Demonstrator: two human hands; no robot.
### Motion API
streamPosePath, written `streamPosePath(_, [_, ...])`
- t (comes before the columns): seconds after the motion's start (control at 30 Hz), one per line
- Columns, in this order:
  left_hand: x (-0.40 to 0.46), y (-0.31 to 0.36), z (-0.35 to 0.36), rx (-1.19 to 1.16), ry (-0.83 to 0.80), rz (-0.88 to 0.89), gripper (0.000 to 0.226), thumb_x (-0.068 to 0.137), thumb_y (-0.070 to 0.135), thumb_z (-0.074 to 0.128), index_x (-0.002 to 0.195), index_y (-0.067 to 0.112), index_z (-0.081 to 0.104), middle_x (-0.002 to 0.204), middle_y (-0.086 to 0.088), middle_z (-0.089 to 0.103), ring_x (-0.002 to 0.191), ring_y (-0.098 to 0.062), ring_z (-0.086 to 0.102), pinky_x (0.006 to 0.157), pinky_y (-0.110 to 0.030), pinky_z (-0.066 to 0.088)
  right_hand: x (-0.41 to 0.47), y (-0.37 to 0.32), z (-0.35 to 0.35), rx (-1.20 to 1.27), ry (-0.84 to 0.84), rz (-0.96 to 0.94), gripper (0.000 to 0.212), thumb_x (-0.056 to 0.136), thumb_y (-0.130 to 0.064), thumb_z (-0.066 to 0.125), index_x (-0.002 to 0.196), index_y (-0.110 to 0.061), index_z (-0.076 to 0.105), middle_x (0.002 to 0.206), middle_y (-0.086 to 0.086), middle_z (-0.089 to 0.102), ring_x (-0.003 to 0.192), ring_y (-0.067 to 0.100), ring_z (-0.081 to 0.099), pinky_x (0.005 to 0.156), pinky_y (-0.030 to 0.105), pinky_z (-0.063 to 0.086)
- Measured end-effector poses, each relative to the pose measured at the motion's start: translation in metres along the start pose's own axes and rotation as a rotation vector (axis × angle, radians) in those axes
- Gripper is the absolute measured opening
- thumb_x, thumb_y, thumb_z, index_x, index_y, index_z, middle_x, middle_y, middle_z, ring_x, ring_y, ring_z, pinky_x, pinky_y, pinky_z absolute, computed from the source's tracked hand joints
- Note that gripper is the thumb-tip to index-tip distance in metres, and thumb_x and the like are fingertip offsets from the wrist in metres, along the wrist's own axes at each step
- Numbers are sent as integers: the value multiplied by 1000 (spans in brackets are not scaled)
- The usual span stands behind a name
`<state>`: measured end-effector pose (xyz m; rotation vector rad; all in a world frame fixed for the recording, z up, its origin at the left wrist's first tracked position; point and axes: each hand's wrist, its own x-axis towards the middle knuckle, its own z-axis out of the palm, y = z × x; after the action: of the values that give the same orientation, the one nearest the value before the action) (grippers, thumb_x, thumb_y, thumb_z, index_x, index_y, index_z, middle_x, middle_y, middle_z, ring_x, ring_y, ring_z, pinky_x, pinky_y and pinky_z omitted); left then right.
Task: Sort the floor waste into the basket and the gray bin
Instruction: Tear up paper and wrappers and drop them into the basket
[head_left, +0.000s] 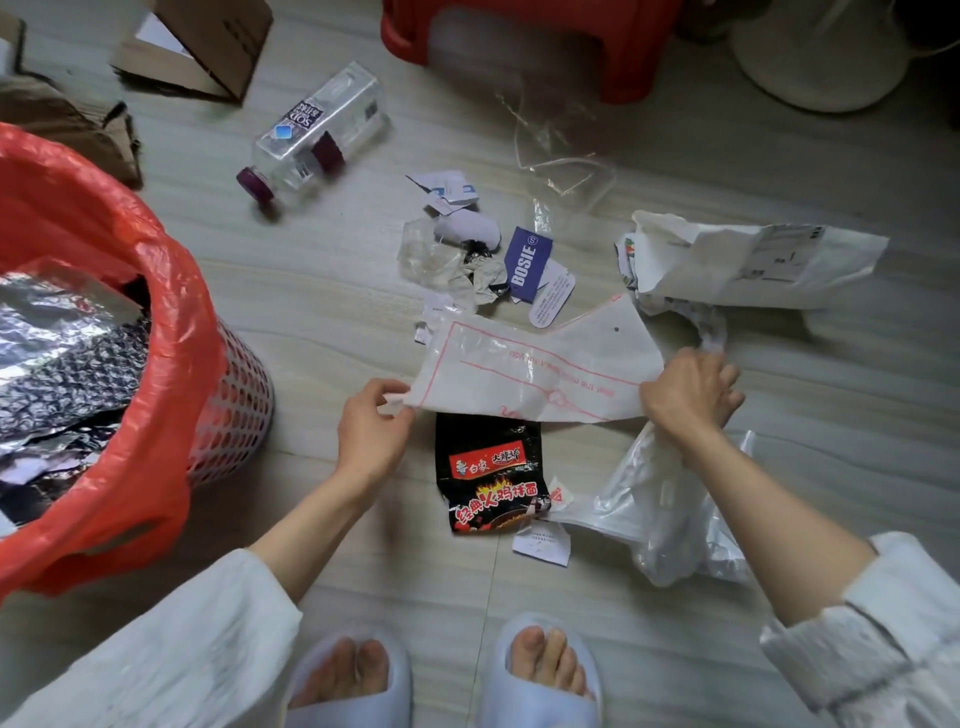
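White plastic bag (535, 374) stretches between pinching left hand (371, 434) and gripping right hand (688, 395).

Soft, even daylight fills the room, bright enough to show every colour without harsh contrast. Shadows are faint and short: a pale one sits under the left hand (371, 431) and another beneath the white mailing bag (753, 262). Small glints show on the clear bottle (317, 132) and on the silver foil (62, 332) inside the basket (234, 410). The wide lens bends the scene, so the floor (332, 291) lines curve and the sleeves (197, 649) at the bottom corners look stretched. The bottle and the far edges are slightly smeared; the centre is sharper. Corners darken a little.
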<state>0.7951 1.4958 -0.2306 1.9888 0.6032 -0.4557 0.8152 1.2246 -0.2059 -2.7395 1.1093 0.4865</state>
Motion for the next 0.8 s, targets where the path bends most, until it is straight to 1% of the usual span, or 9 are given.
streamPosePath(0.13, [-6,26,4,-660,-44,-217,63,86,-7,48,141,14,25,122,-14,50,101,-21,55,88,-30,46,-7,-2,-4,-52,20,-140,29,84,-10,48,112,-10,59,118,14,58,121,29,41,97,37,26])
streamPosePath(0.23, [-1,40,0,-787,-36,-213,74,87,-4,55,145,13,14,133,-17,45,107,-21,55,97,-35,44,-18,-11,-11,92,45,-275,22,88,-15,49,106,-10,60,110,15,63,111,32,49,89,36,31])
streamPosePath(0.3, [1,48,-1,-735,-23,-153,62,85,-5,57,140,9,31,126,-16,52,103,-21,56,93,-35,47,-28,-17,-15,353,-11,-304,16,87,-16,55,100,-9,62,100,13,65,94,29,55,72,29,34])
streamPosePath(0.37, [-3,57,0,-572,17,21,38,85,-4,58,119,10,57,106,-9,64,93,-15,60,85,-27,49,-37,-24,-17,684,-143,-231,11,85,-15,59,94,-9,62,88,7,61,83,22,54,63,26,37])
streamPosePath(0.4, [-7,61,3,-487,38,134,29,85,-2,58,109,14,64,99,-4,66,88,-10,61,81,-21,49,-42,-27,-18,852,-245,-167,9,86,-13,58,93,-9,60,85,5,60,81,20,54,61,27,42])
streamPosePath(0.47, [-18,69,8,-345,40,350,29,86,-3,56,100,21,67,99,0,68,89,-3,62,83,-13,47,-50,-35,-18,1131,-466,-50,6,89,-9,54,95,-8,56,87,6,59,80,19,57,67,30,51])
streamPosePath(0.53, [-30,71,15,-215,0,502,34,85,-4,54,102,21,69,104,8,67,97,1,62,90,-11,45,-56,-40,-15,1256,-606,-31,5,92,-6,50,96,-7,54,89,8,59,77,17,58,70,32,51])
streamPosePath(0.63, [-37,58,23,-92,-36,608,30,86,-1,58,107,15,70,102,16,64,93,15,58,88,-8,44,-65,-46,-8,1427,-747,-9,12,95,-4,45,102,-5,55,85,7,63,72,14,61,67,29,53])
streamPosePath(0.8, [-37,38,29,48,-49,760,28,81,-4,57,102,9,71,99,8,66,91,-2,61,81,-5,43,-74,-47,4,1458,-878,51,17,97,-8,42,101,-2,57,89,12,64,78,18,63,70,29,57])
